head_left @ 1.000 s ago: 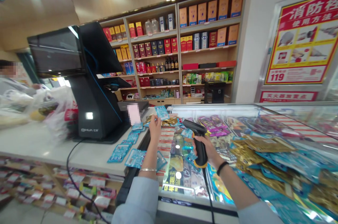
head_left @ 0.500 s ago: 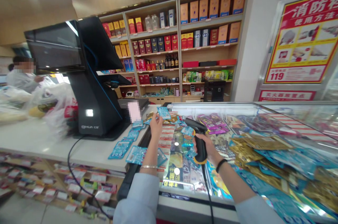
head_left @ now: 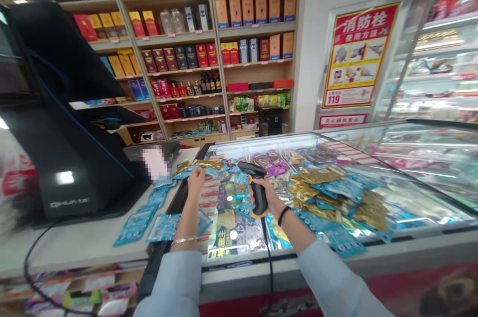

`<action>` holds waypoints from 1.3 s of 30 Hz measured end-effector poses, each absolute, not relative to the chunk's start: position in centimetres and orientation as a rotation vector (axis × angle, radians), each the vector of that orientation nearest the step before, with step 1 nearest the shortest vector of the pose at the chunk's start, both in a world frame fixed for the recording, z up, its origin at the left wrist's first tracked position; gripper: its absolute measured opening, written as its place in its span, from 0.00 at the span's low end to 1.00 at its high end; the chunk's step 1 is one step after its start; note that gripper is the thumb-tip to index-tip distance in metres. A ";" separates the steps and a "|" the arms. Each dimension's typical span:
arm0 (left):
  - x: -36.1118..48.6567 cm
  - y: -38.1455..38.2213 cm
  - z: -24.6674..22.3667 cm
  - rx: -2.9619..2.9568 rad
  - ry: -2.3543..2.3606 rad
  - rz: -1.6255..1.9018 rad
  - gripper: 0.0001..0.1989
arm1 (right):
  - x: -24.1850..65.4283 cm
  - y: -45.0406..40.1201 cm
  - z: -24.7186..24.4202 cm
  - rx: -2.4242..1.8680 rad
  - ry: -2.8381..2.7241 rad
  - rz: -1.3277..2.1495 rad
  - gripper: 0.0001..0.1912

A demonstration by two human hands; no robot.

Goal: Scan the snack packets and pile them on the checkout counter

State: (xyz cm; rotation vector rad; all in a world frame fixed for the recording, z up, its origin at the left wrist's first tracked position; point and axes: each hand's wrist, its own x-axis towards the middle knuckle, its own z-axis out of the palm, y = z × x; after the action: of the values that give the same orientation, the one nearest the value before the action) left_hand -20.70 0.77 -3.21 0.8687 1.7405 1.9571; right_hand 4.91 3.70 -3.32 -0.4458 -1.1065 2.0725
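My right hand (head_left: 264,198) grips a black handheld barcode scanner (head_left: 258,189) with a yellow base, its cable hanging down past the freezer edge. My left hand (head_left: 196,181) pinches a blue foil snack packet (head_left: 185,173), which is partly hidden by my fingers. Just left of that hand, more blue packets (head_left: 164,227) lie scattered on the white counter (head_left: 74,242). A small device under a pixelated patch (head_left: 155,162) sits near my left hand.
A black checkout terminal (head_left: 63,123) stands at the left of the counter. Below my hands is a glass-topped freezer chest (head_left: 421,158) holding gold and blue packets (head_left: 321,192). Shelves of boxed liquor (head_left: 179,58) fill the back wall, beside a red fire-hydrant poster (head_left: 356,55).
The view has swung right, moving the terminal toward the left edge, and the person at left has left the frame. My left hand sits lower, and the scanner stays in my right hand.
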 end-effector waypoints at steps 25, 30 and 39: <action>11.7 9.5 -2.9 1.827 1.789 1.532 0.13 | 32.1 6.6 -4.1 -0.388 -0.859 1.533 0.10; 12.8 9.2 -3.7 2.119 1.618 1.313 0.18 | 32.2 6.9 -5.5 -0.443 -0.815 1.513 0.12; 11.3 9.4 -2.7 2.089 1.623 1.297 0.23 | 32.6 6.9 -6.0 -0.506 -0.765 1.548 0.14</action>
State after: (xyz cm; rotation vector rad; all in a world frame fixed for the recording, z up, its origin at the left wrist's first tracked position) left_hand 11.32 9.44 -2.68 2.0891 1.6229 1.2974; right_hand 32.55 6.91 -6.00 -0.5062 -0.7652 1.5477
